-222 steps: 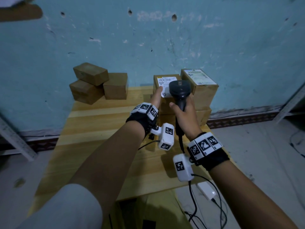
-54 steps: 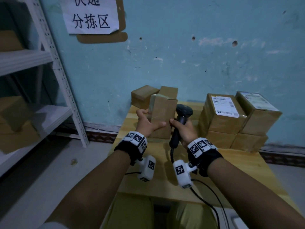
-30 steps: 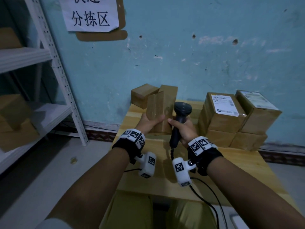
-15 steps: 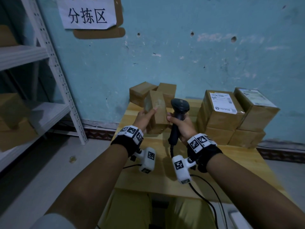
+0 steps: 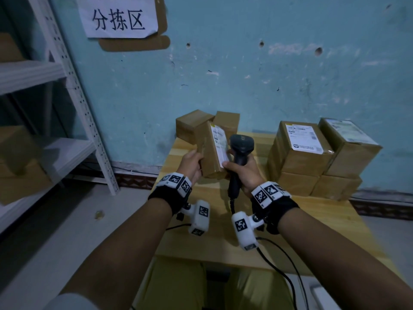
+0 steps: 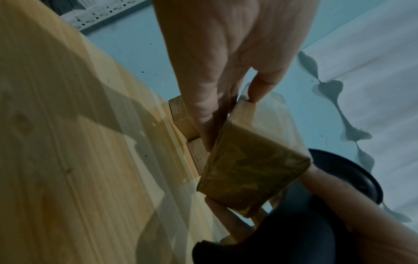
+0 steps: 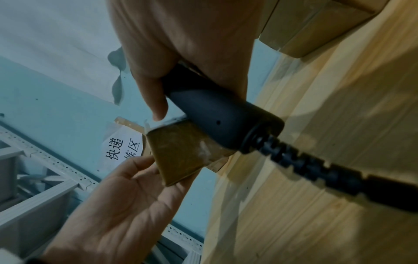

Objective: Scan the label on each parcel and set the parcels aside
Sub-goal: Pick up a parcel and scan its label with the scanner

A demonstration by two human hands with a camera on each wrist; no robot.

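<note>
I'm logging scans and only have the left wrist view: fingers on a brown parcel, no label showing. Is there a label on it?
Observer: Yes. The head view shows a white label on the held parcel, on the side turned toward the scanner.
Operator: Who holds the scanner?
Observer: The right hand has its grip around the handle.
Operator: More parcels waiting?
Observer: A stack of parcels stands on the right of the table; the top two show labels facing up.
</note>
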